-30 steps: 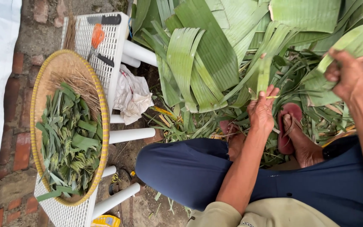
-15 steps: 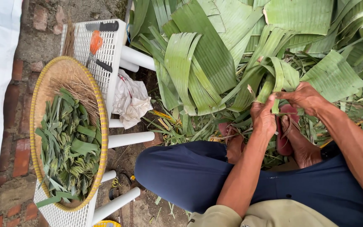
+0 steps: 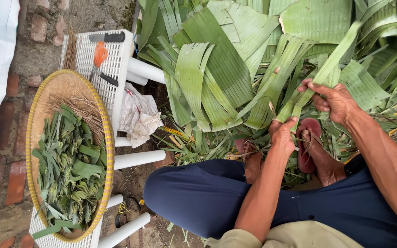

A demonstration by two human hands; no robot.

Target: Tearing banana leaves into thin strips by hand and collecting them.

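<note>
My left hand is closed on the lower end of a long green leaf strip, just above my sandalled feet. My right hand grips the same strip a little higher and to the right, with its fingers wrapped around the leaf. The strip runs up and to the right over a big pile of banana leaves. My navy-trousered knee points left below my hands.
A round woven basket with several cut green leaf pieces rests on a white plastic stool. An orange-handled tool and a black-handled knife lie on the stool, crumpled white paper beside it. Brick paving is at the left.
My right hand came in from the far right to meet my left at the strip. It now grips the strip a little above and to the right of the left.
</note>
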